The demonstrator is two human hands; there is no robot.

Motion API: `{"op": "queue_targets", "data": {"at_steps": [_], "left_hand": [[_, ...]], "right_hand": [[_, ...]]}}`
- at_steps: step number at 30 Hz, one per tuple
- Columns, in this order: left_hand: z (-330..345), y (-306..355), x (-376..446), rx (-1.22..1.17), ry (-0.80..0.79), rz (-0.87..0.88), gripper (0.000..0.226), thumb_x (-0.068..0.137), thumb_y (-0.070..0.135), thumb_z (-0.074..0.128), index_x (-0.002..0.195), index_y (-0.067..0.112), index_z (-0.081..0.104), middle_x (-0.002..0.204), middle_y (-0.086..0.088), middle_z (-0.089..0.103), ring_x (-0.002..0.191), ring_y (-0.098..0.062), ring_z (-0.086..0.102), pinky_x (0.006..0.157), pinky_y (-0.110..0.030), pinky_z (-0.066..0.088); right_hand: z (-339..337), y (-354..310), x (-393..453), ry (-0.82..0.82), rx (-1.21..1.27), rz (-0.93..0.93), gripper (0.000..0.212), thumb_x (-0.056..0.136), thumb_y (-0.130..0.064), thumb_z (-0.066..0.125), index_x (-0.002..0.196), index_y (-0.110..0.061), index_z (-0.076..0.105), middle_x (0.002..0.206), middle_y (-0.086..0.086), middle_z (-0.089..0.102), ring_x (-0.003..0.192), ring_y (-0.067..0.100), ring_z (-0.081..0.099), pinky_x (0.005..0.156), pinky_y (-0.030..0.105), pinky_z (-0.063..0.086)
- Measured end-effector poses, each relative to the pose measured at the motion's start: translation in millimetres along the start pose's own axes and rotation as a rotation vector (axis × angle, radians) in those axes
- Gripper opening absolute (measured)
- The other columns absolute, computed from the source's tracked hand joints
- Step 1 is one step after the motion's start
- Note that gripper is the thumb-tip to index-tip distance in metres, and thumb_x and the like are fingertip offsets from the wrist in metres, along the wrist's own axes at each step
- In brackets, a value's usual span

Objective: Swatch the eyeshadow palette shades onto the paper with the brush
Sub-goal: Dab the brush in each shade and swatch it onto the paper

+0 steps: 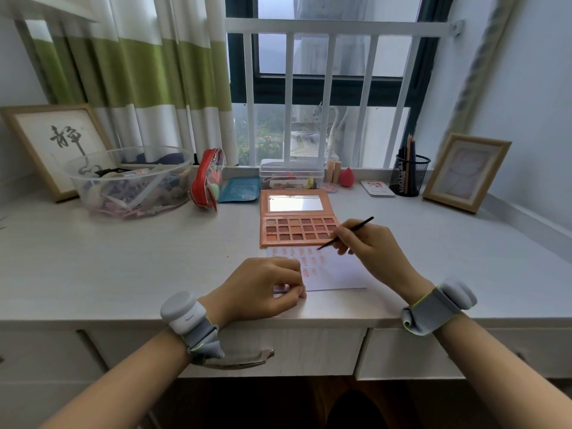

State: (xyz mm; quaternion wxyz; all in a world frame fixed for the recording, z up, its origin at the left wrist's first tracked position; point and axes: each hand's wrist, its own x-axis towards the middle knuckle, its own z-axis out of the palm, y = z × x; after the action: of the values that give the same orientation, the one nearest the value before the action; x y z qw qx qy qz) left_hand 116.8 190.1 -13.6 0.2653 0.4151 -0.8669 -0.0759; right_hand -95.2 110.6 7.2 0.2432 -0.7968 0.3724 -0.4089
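Right hand (370, 252) pinches a thin black brush (345, 233), its tip down on the far part of the white paper sheet (337, 274) with pinkish swatch rows. Left hand (263, 287), fingers curled, rests on the paper's left side near the pale desk's (123, 267) front edge. The open peach eyeshadow palette with mirror lid (297, 221) lies just behind the paper, mid-desk.

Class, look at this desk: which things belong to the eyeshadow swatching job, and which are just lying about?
In use:
open peach eyeshadow palette with mirror
thin black brush, held in the right hand
white paper with pink swatches, under the left hand

Lying about:
clear plastic bowl of oddments
black mesh pencil cup
pink teardrop sponge
two wooden picture frames
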Motion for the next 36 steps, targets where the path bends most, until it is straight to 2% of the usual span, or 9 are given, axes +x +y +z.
{"op": "queue_targets", "data": {"at_steps": [4, 7, 11, 17, 24, 29, 33, 36], "left_hand": [[-0.3, 0.2, -0.5, -0.011, -0.002, 0.004, 0.031, 0.088, 0.032, 0.046, 0.085, 0.016, 0.073, 0.081, 0.005, 0.065, 0.073, -0.013, 0.06, 0.063, -0.033, 0.053], [-0.2, -0.1, -0.3, -0.008, 0.0, 0.005, 0.031, 0.088, 0.032, 0.046, 0.084, 0.015, 0.072, 0.081, 0.005, 0.065, 0.073, -0.013, 0.06, 0.062, -0.033, 0.053], [0.2, -0.5, -0.4, -0.006, 0.003, 0.005, 0.033, 0.088, 0.033, 0.045, 0.084, 0.014, 0.072, 0.08, 0.004, 0.065, 0.073, -0.013, 0.06, 0.062, -0.034, 0.053], [-0.4, 0.3, -0.1, -0.009, 0.001, 0.008, 0.034, 0.088, 0.033, 0.045, 0.084, 0.014, 0.072, 0.081, 0.003, 0.065, 0.073, -0.014, 0.06, 0.063, -0.033, 0.053], [-1.0, 0.8, -0.5, 0.001, 0.01, 0.015, 0.034, 0.087, 0.032, 0.044, 0.082, 0.013, 0.072, 0.08, 0.002, 0.065, 0.072, -0.014, 0.061, 0.062, -0.035, 0.053], [-0.8, 0.3, -0.2, -0.001, 0.011, 0.012, 0.033, 0.087, 0.032, 0.045, 0.082, 0.014, 0.072, 0.08, 0.003, 0.065, 0.072, -0.014, 0.061, 0.062, -0.036, 0.053], [-0.8, 0.3, -0.2, 0.0, 0.004, 0.012, 0.033, 0.087, 0.032, 0.045, 0.083, 0.014, 0.072, 0.081, 0.003, 0.065, 0.073, -0.014, 0.061, 0.062, -0.035, 0.052], [-1.0, 0.4, -0.4, -0.001, 0.006, 0.007, 0.033, 0.087, 0.032, 0.045, 0.083, 0.014, 0.072, 0.081, 0.004, 0.065, 0.073, -0.014, 0.06, 0.062, -0.035, 0.052]], "right_hand": [[-5.8, 13.0, 18.5, 0.107, -0.118, 0.044, 0.018, 0.092, -0.017, 0.048, 0.089, -0.009, 0.065, 0.076, 0.005, 0.07, 0.067, 0.01, 0.066, 0.063, 0.016, 0.052], [-8.5, 23.3, 27.5, 0.125, -0.189, 0.079, 0.02, 0.092, -0.017, 0.047, 0.09, -0.008, 0.065, 0.075, 0.005, 0.07, 0.07, 0.015, 0.067, 0.071, 0.032, 0.054], [-6.9, 31.9, 32.5, 0.113, -0.206, 0.122, 0.022, 0.092, -0.015, 0.046, 0.091, -0.006, 0.065, 0.077, 0.01, 0.07, 0.072, 0.02, 0.067, 0.075, 0.037, 0.054], [-7.3, 27.7, 33.6, 0.091, -0.187, 0.166, 0.024, 0.09, -0.012, 0.045, 0.081, -0.004, 0.065, 0.073, 0.01, 0.068, 0.067, 0.021, 0.064, 0.071, 0.033, 0.051], [-3.4, 29.5, 32.2, 0.104, -0.167, 0.167, 0.024, 0.092, -0.014, 0.045, 0.085, -0.004, 0.066, 0.074, 0.01, 0.068, 0.07, 0.022, 0.065, 0.072, 0.033, 0.052], [-5.4, 24.8, 33.8, 0.108, -0.156, 0.163, 0.024, 0.091, -0.013, 0.044, 0.08, -0.005, 0.065, 0.071, 0.006, 0.065, 0.063, 0.016, 0.062, 0.063, 0.023, 0.049], [-3.0, 29.3, 31.7, 0.095, -0.167, 0.164, 0.024, 0.092, -0.015, 0.045, 0.082, -0.007, 0.066, 0.073, 0.007, 0.068, 0.066, 0.018, 0.064, 0.067, 0.028, 0.051], [-6.0, 23.6, 28.9, 0.099, -0.152, 0.162, 0.024, 0.091, -0.014, 0.045, 0.08, -0.007, 0.065, 0.07, 0.005, 0.067, 0.059, 0.009, 0.061, 0.061, 0.018, 0.048]]}}
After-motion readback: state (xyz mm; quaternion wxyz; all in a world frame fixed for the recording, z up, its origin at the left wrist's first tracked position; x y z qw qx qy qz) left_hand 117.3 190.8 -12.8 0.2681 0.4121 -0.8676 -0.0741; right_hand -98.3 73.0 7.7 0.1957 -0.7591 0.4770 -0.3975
